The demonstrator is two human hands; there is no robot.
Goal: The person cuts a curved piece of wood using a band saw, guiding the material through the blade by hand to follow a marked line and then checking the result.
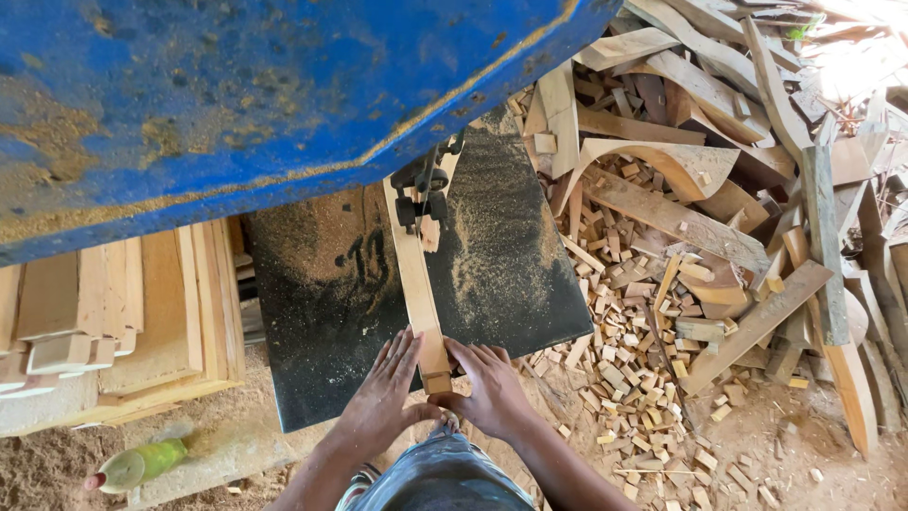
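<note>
A long narrow wooden strip [415, 284] lies on the dark, sawdust-covered saw table [322, 322], its far end under the black blade guide [423, 194] of a blue band saw [218, 104]. My left hand [383, 397] presses flat against the strip's near left side. My right hand [487, 388] grips the near end from the right, thumb behind the end of the strip. Both hands sit at the table's front edge.
Stacked planks [123, 312] stand left of the table. A large heap of curved offcuts [681, 161] and small wood blocks [643, 350] covers the ground on the right. A green bottle [137, 464] lies on a dusty ledge at lower left.
</note>
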